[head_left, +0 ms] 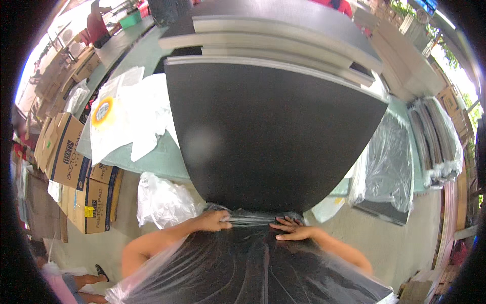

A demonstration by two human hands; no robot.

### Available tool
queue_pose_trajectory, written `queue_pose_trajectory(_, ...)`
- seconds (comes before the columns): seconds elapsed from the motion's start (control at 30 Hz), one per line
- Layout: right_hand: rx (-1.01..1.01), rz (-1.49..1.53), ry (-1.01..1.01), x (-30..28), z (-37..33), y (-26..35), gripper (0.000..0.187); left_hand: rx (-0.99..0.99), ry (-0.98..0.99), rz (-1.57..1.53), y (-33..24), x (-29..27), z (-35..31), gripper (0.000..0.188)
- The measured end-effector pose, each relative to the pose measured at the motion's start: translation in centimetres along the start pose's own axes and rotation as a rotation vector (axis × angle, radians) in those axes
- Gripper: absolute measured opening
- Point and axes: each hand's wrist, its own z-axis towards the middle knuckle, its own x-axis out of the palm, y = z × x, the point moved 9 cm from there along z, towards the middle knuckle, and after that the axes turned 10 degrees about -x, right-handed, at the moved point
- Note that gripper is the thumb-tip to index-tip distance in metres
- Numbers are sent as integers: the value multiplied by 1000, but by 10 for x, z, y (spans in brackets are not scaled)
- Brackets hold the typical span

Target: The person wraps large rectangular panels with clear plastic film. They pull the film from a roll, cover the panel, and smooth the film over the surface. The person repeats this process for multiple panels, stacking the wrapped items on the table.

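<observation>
A clear plastic bag spreads across the near side, with a black board showing through it. Its gathered edge lies at the front of a large black board on the table. My left hand is closed on the bunched plastic at that edge. Just right of it, my right hand rests on the plastic with its fingers spread. Both forearms come in around the sides of the bag.
Thick stacks of boards stand behind the black board. White plastic sheets and a tape roll lie on the left. Cardboard boxes are stacked farther left. Plastic-wrapped boards lie right. A person is at lower left.
</observation>
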Motion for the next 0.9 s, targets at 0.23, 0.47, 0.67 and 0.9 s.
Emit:
queue_pose_trajectory(0.23,-465,67,-20,-80,17,138,67,545,-533,-178,-224,-133,-36,23)
queue_pose_trajectory(0.47,-489,557,-833,-186,-63,171,47,629,-578,-340,-250,-203,-105,60)
queue_pose_trajectory(0.67,-449,474,-609,-166,-61,157,40,222,-691,-806,-176,-230,-95,27)
queue_pose_trajectory(0.9,-505,806,-718,-164,-70,139,25,187,-722,-654,-155,-225,-91,13)
